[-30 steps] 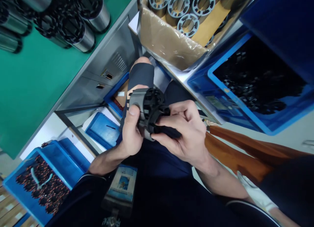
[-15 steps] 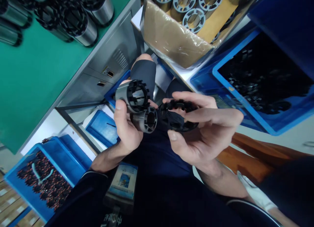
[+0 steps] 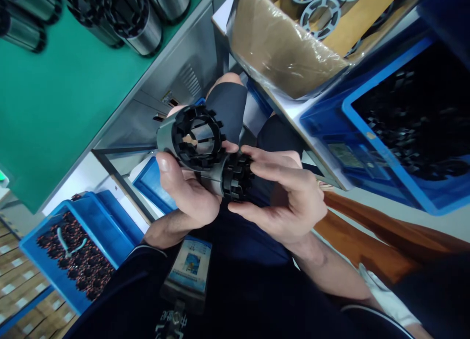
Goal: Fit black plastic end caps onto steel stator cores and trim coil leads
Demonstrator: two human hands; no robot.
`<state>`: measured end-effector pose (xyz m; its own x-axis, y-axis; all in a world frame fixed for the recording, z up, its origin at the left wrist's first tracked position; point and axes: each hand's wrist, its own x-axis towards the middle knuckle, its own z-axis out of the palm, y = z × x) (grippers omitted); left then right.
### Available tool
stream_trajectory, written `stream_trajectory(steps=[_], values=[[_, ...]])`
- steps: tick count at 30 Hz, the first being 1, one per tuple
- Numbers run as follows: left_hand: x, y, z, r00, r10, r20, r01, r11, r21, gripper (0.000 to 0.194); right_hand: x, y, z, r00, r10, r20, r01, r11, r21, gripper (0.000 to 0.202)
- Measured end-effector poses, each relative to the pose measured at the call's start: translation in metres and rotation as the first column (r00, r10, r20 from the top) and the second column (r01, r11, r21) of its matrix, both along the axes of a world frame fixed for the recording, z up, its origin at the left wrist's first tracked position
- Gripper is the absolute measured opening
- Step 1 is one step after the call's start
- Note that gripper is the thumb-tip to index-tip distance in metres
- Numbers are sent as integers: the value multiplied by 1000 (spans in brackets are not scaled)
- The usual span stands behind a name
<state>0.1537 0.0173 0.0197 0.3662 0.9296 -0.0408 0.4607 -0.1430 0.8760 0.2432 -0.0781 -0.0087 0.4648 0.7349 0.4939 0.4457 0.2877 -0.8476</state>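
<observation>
My left hand [image 3: 189, 197] is closed around two metal motor stator cores held side by side. The upper stator core [image 3: 166, 137] carries a toothed black plastic ring [image 3: 183, 155] at its open end, which faces me. Below it, the lower stator core [image 3: 212, 181] points to the right. Against that lower core's end sits a second black plastic ring [image 3: 235, 178], gripped at its edge by the fingers and thumb of my right hand [image 3: 293, 197]. Whether this ring is fully seated cannot be made out.
Several ringed cores [image 3: 147, 38] stand on the green tabletop [image 3: 66, 109]. A plastic-lined carton [image 3: 279, 45] holds bare cores. Blue bins hold black parts [image 3: 414, 128] and dark reddish parts [image 3: 88, 265] with a pale blue-handled tool [image 3: 68, 246]. A white-gloved hand [image 3: 385, 295] appears at right.
My right hand has moved left, bringing the black ring from beside the lower core onto its end. The upper core now faces me more, and the whole view has shifted slightly.
</observation>
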Motion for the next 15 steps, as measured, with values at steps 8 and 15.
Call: stream_trajectory(steps=[8, 15], values=[[-3, -3, -2, 889, 306, 340, -251, 948, -196, 79, 8, 3, 3, 1000, 13, 10, -12, 997, -76, 49], [-14, -7, -9, 946, 86, 313, 10, 956, -293, 98, 9, 2, 6, 997, -35, -75, 31, 997, -66, 56]])
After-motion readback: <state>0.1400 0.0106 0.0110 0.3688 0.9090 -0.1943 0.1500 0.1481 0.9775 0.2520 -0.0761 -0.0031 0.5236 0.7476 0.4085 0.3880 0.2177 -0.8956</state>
